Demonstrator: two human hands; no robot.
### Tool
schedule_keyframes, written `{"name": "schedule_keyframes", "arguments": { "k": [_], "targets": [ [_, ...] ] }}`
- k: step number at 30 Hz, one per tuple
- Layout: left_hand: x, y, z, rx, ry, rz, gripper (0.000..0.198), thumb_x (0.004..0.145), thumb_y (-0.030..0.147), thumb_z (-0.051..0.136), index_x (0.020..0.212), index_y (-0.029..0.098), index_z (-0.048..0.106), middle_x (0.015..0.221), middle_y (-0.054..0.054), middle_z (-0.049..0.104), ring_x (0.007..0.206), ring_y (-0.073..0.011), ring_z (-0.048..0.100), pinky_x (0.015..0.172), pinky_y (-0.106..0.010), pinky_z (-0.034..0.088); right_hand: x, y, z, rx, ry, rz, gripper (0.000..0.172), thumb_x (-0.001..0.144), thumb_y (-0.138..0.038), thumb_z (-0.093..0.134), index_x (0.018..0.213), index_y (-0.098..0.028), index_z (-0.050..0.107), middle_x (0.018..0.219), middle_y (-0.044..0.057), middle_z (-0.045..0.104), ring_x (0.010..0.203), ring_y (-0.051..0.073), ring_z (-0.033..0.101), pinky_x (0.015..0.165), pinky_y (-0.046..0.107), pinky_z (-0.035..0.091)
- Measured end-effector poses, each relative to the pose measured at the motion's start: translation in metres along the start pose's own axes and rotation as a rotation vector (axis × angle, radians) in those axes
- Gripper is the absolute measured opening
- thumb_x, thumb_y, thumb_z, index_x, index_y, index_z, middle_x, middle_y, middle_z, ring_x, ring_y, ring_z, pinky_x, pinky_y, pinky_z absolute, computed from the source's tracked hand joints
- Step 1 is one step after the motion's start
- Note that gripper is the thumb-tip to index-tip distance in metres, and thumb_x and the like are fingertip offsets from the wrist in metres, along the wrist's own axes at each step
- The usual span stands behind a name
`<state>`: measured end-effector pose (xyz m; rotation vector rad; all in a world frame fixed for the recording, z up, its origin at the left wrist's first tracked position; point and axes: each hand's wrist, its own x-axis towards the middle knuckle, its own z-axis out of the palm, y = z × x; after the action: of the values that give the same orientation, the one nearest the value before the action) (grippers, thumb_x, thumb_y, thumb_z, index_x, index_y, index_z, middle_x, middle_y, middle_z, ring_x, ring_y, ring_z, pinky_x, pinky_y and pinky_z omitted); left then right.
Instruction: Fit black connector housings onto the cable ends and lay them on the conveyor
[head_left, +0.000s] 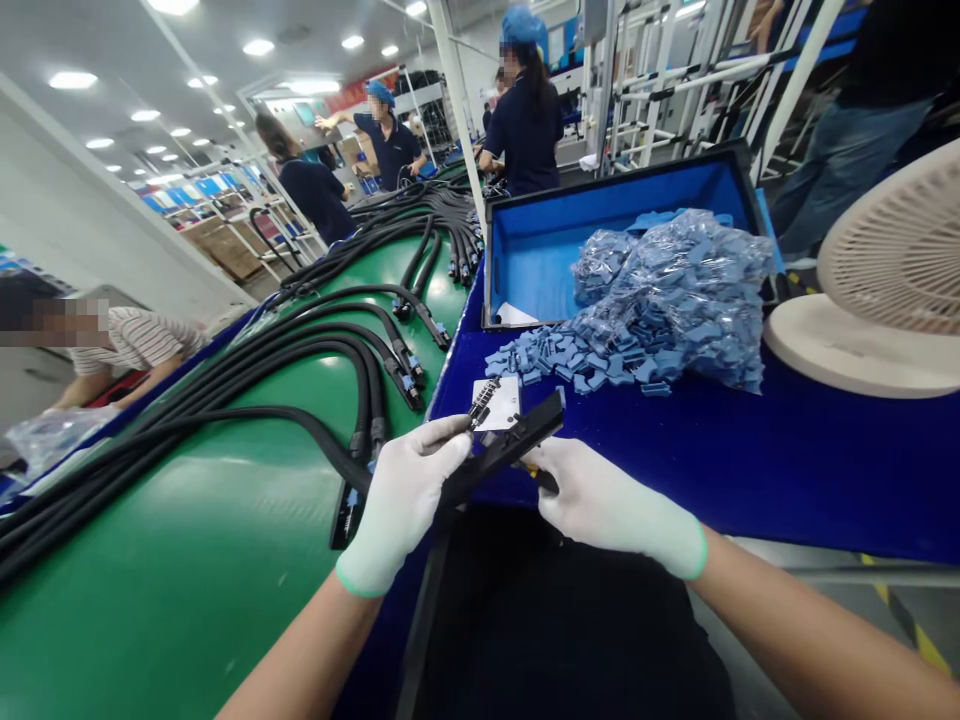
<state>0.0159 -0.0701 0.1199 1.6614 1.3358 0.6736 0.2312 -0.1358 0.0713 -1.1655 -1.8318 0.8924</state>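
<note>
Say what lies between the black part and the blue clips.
A white card lies between the black part and the blue clips, in the head view.

Head camera, single view, inspected
I have it head-worn, facing forward and down, sitting close above the left hand (401,505) and right hand (611,500)

White gloves (401,500) with green cuffs (358,590) hold a black part (502,450). Pale blue clips (585,370) lie on a dark blue surface (780,480).
</note>
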Motion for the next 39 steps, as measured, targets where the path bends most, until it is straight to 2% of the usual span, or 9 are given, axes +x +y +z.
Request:
{"name": "schedule_keyframes", "arguments": {
  "k": [5,11,13,16,18,27,33,35,39],
  "targets": [
    [-0.002,-0.003,0.001,0.009,-0.005,0.011,0.028,0.094,0.040,0.069,0.118,0.028,0.075,0.114,0.002,0.077,0.106,-0.0221,0.072,0.086,-0.027,0.056,0.006,0.001,0.008,-0.048,0.031,-0.059,0.055,0.072,0.004,0.047,0.118,-0.019,0.067,0.109,0.006,0.071,0.095,0.022,0.065,0.091,0.033,0.051],
    [-0.004,-0.010,0.003,0.071,0.003,0.084,0.028,0.095,0.041,0.065,0.117,0.028,0.076,0.118,0.001,0.075,0.111,-0.0249,0.069,0.097,-0.034,0.053,0.001,0.009,0.015,-0.158,0.034,-0.027,0.038,0.079,-0.002,0.048,0.108,-0.019,0.066,0.110,0.009,0.070,0.100,0.025,0.065,0.094,0.038,0.054],
    [-0.006,-0.010,0.005,0.054,0.004,0.094,0.029,0.094,0.040,0.066,0.117,0.026,0.076,0.118,0.000,0.075,0.111,-0.0269,0.069,0.098,-0.036,0.053,0.001,0.013,0.018,-0.195,0.055,-0.069,0.036,0.082,-0.004,0.049,0.111,-0.018,0.066,0.115,0.011,0.069,0.109,0.028,0.065,0.101,0.044,0.053],
    [-0.009,-0.007,0.007,0.023,-0.019,0.094,0.030,0.092,0.039,0.068,0.115,0.023,0.077,0.117,-0.002,0.075,0.111,-0.0274,0.069,0.098,-0.036,0.054,0.001,0.016,0.021,-0.172,0.102,-0.169,0.047,0.085,-0.003,0.047,0.127,-0.018,0.063,0.132,0.012,0.064,0.130,0.029,0.056,0.115,0.049,0.046],
    [-0.010,-0.007,0.008,0.009,-0.030,0.092,0.030,0.092,0.038,0.068,0.116,0.022,0.076,0.117,-0.002,0.075,0.111,-0.0268,0.069,0.098,-0.035,0.054,0.000,0.016,0.023,-0.144,0.119,-0.197,0.052,0.086,-0.002,0.046,0.132,-0.019,0.060,0.136,0.012,0.062,0.135,0.028,0.054,0.118,0.049,0.044],
    [-0.008,-0.013,0.010,0.003,-0.024,0.083,0.030,0.092,0.040,0.069,0.117,0.024,0.076,0.116,-0.002,0.076,0.109,-0.0265,0.070,0.099,-0.036,0.054,-0.006,0.023,0.018,-0.158,0.108,-0.183,0.038,0.089,-0.005,0.047,0.123,-0.018,0.058,0.128,0.012,0.062,0.122,0.026,0.058,0.116,0.048,0.045],
    [0.000,-0.004,0.011,-0.006,-0.072,0.032,0.039,0.092,0.042,0.069,0.125,0.022,0.069,0.117,-0.004,0.075,0.107,-0.0267,0.071,0.094,-0.036,0.056,-0.001,0.027,0.018,0.034,0.132,-0.137,0.021,0.088,-0.007,0.048,0.103,-0.020,0.057,0.104,0.009,0.064,0.095,0.023,0.063,0.094,0.041,0.056],
    [0.007,0.003,0.015,0.029,-0.071,0.077,0.043,0.092,0.042,0.070,0.130,0.025,0.064,0.119,-0.003,0.074,0.108,-0.0257,0.070,0.093,-0.036,0.055,0.000,0.027,0.018,0.031,0.136,-0.114,0.019,0.087,-0.008,0.050,0.099,-0.020,0.057,0.099,0.008,0.063,0.091,0.023,0.062,0.091,0.041,0.056],
    [0.019,0.018,0.021,0.284,-0.050,0.260,0.035,0.093,0.038,0.067,0.126,0.026,0.069,0.122,-0.001,0.072,0.111,-0.0250,0.068,0.100,-0.035,0.050,0.001,0.024,0.014,-0.003,0.131,-0.101,0.022,0.086,-0.009,0.050,0.103,-0.019,0.060,0.107,0.009,0.064,0.102,0.024,0.061,0.102,0.043,0.052]
  ]
}}
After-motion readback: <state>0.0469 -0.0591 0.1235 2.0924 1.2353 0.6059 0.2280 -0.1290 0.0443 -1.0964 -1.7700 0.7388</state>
